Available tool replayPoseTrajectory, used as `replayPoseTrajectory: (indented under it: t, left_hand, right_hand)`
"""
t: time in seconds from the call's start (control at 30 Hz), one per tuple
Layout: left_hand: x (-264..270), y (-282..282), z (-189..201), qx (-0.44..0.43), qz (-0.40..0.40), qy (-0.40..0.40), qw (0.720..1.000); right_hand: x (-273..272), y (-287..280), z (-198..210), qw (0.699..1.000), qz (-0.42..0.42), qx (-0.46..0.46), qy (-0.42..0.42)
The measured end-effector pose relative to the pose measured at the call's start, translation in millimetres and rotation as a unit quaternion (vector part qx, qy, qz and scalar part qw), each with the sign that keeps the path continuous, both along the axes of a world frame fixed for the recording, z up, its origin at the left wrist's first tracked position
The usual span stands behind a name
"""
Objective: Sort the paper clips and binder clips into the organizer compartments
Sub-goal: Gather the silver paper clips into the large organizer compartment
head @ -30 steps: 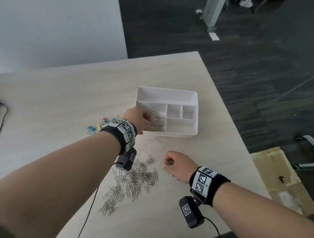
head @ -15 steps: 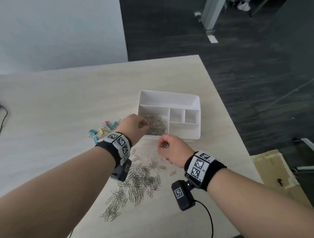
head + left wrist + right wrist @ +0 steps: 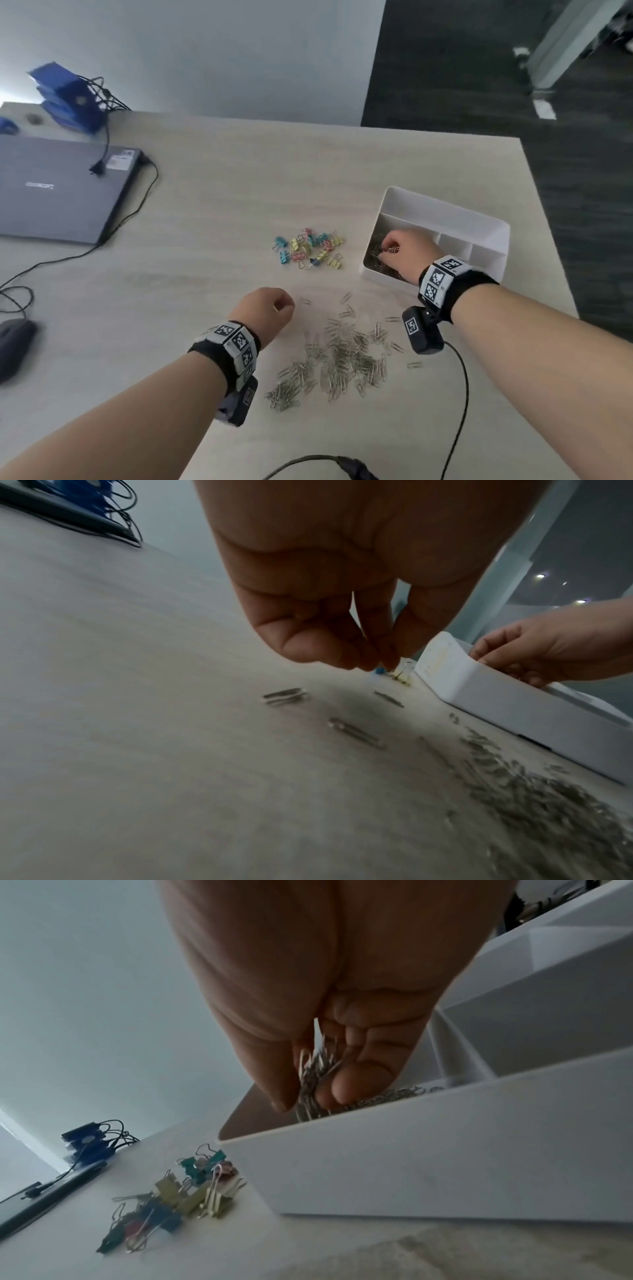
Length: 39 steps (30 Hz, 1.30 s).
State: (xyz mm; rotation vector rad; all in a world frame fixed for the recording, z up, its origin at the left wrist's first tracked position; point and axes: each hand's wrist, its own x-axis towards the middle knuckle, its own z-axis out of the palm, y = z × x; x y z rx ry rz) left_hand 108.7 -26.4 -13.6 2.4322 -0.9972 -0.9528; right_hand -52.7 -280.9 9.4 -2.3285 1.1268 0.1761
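At right of frame, my right grip [image 3: 399, 248] pinches silver wire paper clips [image 3: 313, 1079] directly above the white plastic organizer [image 3: 445, 212]'s left compartment.

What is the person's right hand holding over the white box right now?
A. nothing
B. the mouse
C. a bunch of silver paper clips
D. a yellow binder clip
C: the right hand pinches a bunch of silver paper clips just above the organizer compartment that already holds paper clips.
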Motion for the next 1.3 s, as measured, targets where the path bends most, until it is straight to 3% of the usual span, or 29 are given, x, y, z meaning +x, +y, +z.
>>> replayPoseTrajectory:
  t: [0.27, 0.37, 0.47, 0.6, 0.67, 0.8, 0.9, 1.0, 1.17, 1.3]
  left_hand:
    - [-4.8, 26.9, -16.1, -0.006, 0.046, -0.017, 0.999]
    - [-11.2, 18.3, -14.8, 0.031, 0.011, -0.037, 0.999]
    - [-20.8, 7.2, -11.3, 0.08, -0.049, -0.065, 0.994]
    - [-38.2, -3.2, -10.1, 0.095, -0.113, -0.075, 0.986]
    - [-49.6, -2.8, -11.9, 0.09, -0.144, -0.077, 0.982]
    - [-66.8, 7.6, -14.6, 0.044, -0.196, -0.066, 0.978]
    - [-62.4, 16.3, -11.8, 0.012, -0.174, -0.031, 0.984]
    - [-42.1, 29.8, -6.0, -0.001, -0.12, -0.046, 0.992]
    - [-8.7, 58.2, 1.3, 0.161, -0.119, -0.067, 0.977]
    - [-13.5, 72.5, -1.6, 0.233, -0.179, -0.069, 0.953]
  right_hand:
    - [-33.0, 19.4, 0.6, 0.998, 0.028, -0.049, -0.037]
    - [-48.5, 41.9, 4.5, 0.992, 0.089, -0.062, -0.06]
    - [-68.2, 65.1, -6.0, 0.984, 0.176, -0.031, 0.007]
    - [-97.1, 79.1, -28.2, 0.985, 0.134, 0.014, 0.104]
    - [-104.9, 89.4, -34.4, 0.988, 0.122, 0.023, 0.096]
    - [-107.5, 112.0, -40.5, 0.981, 0.177, 0.049, 0.059]
    - [-104.1, 113.2, -36.8, 0.973, 0.215, 0.067, 0.047]
    - [-110.9, 99.7, -28.3, 0.981, 0.181, 0.073, 0.024]
    - [-139.1, 83.2, -25.2, 0.975, 0.15, 0.074, 0.149]
    - [-133.6, 92.3, -31.3, 0.976, 0.13, 0.086, 0.152]
